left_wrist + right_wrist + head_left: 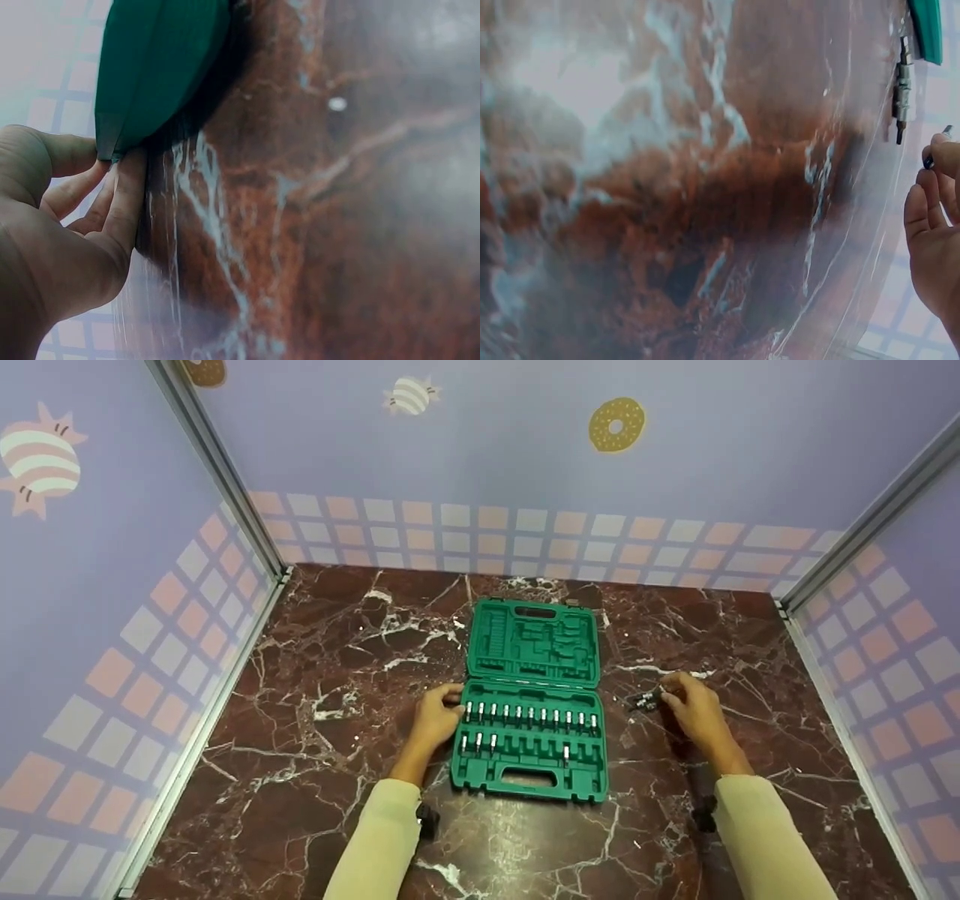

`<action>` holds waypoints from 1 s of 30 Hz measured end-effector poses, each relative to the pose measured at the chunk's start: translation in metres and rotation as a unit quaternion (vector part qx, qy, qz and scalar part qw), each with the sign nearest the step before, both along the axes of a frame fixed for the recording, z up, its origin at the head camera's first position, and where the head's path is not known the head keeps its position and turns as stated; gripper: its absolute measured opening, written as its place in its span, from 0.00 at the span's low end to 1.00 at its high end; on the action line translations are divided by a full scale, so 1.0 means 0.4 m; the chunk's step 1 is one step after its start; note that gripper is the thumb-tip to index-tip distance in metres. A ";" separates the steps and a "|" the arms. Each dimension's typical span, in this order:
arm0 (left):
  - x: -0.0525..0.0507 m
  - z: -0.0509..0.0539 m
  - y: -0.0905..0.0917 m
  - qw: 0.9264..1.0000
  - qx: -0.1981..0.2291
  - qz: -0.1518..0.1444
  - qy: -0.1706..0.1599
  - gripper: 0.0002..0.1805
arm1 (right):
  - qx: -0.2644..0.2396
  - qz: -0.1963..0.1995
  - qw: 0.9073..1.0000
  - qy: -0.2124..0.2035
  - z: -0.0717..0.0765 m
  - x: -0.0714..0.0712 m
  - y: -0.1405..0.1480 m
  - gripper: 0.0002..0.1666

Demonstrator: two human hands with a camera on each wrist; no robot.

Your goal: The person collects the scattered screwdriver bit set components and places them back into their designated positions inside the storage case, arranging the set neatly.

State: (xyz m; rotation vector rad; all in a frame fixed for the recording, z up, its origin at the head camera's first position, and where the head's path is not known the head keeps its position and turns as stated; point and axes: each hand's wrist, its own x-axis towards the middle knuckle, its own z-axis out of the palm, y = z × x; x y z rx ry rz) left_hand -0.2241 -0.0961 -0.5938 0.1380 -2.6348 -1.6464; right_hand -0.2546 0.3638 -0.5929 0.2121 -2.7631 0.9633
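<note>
A green plastic tool case (536, 641) lies unfolded on the table, its lid at the far side. My left hand (436, 718) holds the case's left edge, the thumb on one face and the fingers on the other in the left wrist view. Silver socket bits (531, 715) fill the upper row of the tray; the lower row has three at its left and one further right. To the case's right, my right hand (697, 712) pinches a small bit (928, 160), mostly hidden by the fingers. Several loose bits (902, 94) lie on the table by the fingertips.
Dark red marbled table (360, 840) surrounds the case. Patterned panels stand at the back and both sides, with metal rails (225, 720) along the side edges. Small white specks dot the tabletop.
</note>
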 end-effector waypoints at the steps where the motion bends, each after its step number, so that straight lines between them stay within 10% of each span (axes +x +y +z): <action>1: 0.000 0.000 -0.001 1.000 -0.002 -0.001 0.001 0.18 | -0.003 0.001 1.000 0.000 0.000 0.002 -0.002 0.14; 30: 0.001 0.002 0.002 1.000 0.000 0.002 -0.006 0.18 | -0.101 0.039 0.993 -0.050 0.073 0.070 -0.152 0.14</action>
